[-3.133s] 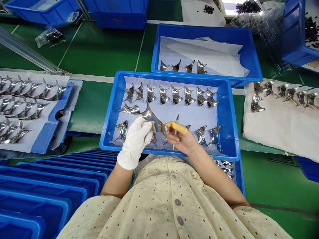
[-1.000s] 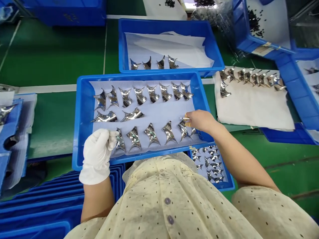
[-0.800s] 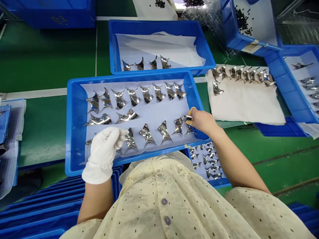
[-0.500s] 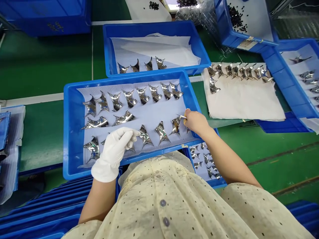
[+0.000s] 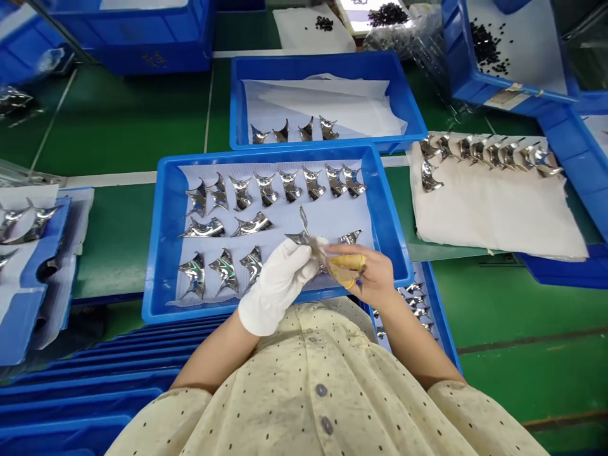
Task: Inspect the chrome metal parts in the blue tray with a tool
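A shiny curved metal piece with pointed prongs (image 5: pixel 304 220) is held up over the tray, partly blurred. My left hand (image 5: pixel 284 278), in a white glove, pinches it. My right hand (image 5: pixel 368 272), with yellow finger covers, is closed right beside the piece; motion blur hides what its fingertips grip. Beneath both hands is a blue tray (image 5: pixel 154 253) lined with white paper. Similar metal pieces lie in it in rows, such as one metal piece (image 5: pixel 224 270) left of my glove; another metal piece (image 5: pixel 350 237) lies partly covered near my right hand.
Behind stands another blue tray (image 5: pixel 399 101) with several metal pieces. At right, more pieces line the edge of a white paper stack (image 5: pixel 498 215). A blue bin (image 5: pixel 522 95) holds small black parts. Under the front right corner sits a lower tray (image 5: pixel 439 310) of pieces.
Both hands have come together over the tray's front, the right moving left and down. A metal piece is now up in my left hand. The thin white tool earlier in my right hand no longer shows.
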Demonstrator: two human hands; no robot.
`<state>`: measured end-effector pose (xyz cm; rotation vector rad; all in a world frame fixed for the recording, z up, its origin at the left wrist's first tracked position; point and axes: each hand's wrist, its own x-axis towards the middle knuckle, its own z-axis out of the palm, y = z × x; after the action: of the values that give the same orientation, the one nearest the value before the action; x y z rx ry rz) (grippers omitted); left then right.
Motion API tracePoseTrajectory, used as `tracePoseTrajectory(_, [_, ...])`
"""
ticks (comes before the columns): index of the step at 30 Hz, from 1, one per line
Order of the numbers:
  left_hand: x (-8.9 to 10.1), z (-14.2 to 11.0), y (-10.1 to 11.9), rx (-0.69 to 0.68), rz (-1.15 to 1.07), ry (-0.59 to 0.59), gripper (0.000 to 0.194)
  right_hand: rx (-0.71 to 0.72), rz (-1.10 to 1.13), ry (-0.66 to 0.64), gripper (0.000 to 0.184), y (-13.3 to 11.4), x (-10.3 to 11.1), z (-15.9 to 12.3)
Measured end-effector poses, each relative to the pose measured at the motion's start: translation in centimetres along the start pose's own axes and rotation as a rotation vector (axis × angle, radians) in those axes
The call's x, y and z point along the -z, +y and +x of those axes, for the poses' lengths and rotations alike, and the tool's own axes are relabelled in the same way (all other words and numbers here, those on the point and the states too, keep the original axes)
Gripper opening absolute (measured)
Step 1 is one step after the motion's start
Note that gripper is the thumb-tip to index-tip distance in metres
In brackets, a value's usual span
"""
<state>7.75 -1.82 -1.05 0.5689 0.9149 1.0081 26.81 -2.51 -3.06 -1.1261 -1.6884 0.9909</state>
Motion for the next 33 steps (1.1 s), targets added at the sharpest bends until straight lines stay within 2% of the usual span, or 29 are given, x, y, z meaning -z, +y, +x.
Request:
tracePoseTrajectory(2, [0.3,-0.1,0.2,-0.051,0.025,0.095,0.04,-0.117,0.068,0.074,0.018,0.3,-0.1,0.3])
tracePoseTrajectory(4, [0.9,-0.3,0.4,-0.116,0.154,0.196,0.035,-0.249,0.154,0.135,0.023,0.6,-0.2,0.5])
tracePoseTrajectory(6, [1.5,-0.6,0.7,-0.237,0.365,0.281,0.029,-0.317,0.226,0.133,0.028,0.7,-0.5,0.6])
tracePoseTrajectory(8, [1.8,-0.9,0.9,-0.396,0.598,0.322,0.023,-0.322,0.265,0.097,0.032,0.5,-1.2,0.7])
tracePoseTrajectory(10, [1.9,-1.2,1.1,-0.511,0.786,0.326,0.019,-0.332,0.285,0.085,0.032,0.3,-2.3,0.9])
tracePoseTrajectory(14, [2.0,-1.8,1.1,-0.6,0.997,0.32,0.014,-0.362,0.36,0.086,0.03,0.5,-4.3,1.8])
tracePoseTrajectory(18, [2.5,-2.2,0.9,-0.683,1.108,0.304,0.018,-0.316,0.428,0.021,0.028,1.1,-5.2,2.4])
tracePoseTrajectory(21, [3.0,-2.1,1.0,-0.747,1.105,0.289,0.023,-0.264,0.419,0.037,0.027,1.3,-5.5,2.3])
tracePoseTrajectory(24, [3.5,-1.9,1.2,-0.713,1.03,0.246,0.032,-0.175,0.385,0.047,0.025,1.0,-5.8,1.9])
tracePoseTrajectory(28, [4.5,-1.6,0.8,-0.513,0.799,0.09,0.038,-0.065,0.336,0.002,0.024,0.2,-6.4,1.6])
tracePoseTrajectory(30, [5.4,-1.5,0.1,-0.458,0.719,0.094,0.037,-0.068,0.329,-0.004,0.024,-0.1,-6.5,1.5])
tracePoseTrajectory(33, [6.8,-1.6,-0.8,-0.456,0.732,0.158,0.037,-0.143,0.384,0.05,0.027,-0.3,-6.3,1.4])
